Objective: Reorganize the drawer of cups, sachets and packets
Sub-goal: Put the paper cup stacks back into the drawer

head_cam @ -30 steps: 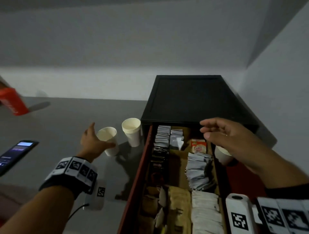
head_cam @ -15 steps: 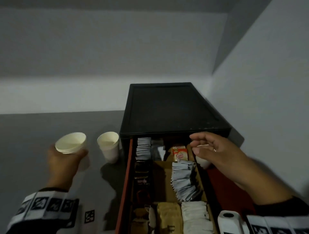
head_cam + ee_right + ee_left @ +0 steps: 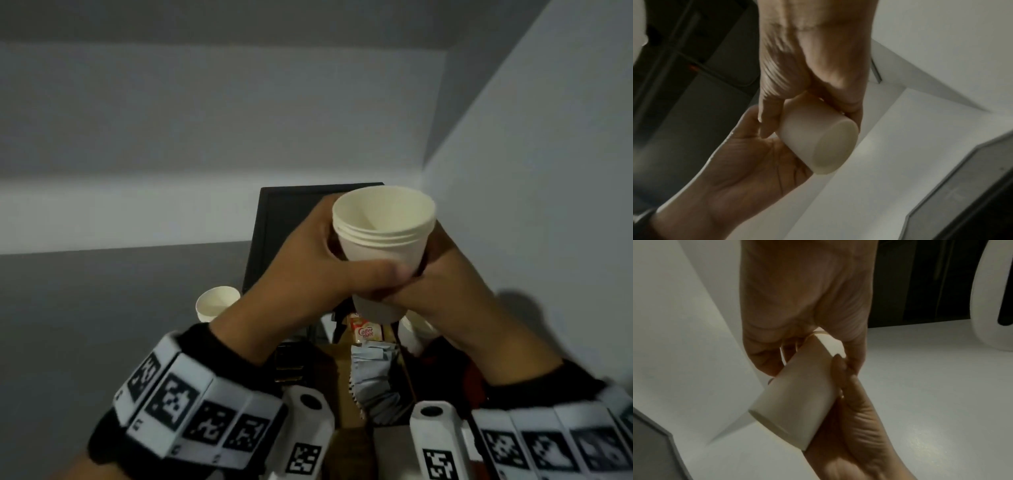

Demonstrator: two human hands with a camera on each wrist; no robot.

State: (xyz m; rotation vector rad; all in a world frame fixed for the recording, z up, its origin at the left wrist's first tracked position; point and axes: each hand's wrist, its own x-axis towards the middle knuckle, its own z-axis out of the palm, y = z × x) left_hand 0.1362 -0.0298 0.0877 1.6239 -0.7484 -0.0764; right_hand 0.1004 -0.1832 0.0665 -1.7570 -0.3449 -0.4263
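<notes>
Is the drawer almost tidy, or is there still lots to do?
Still lots. Done: at least one cup stands out on the counter. In hand: both the left hand and the right hand hold a stack of cups in a shared grip above the open drawer. Left: the sachets and another cup sit inside.

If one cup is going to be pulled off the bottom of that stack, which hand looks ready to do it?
The right hand, probably. It grips the bottom of the cup stack, while the left hand wraps the upper cups just below the rims, well placed to hold them steady.
</notes>
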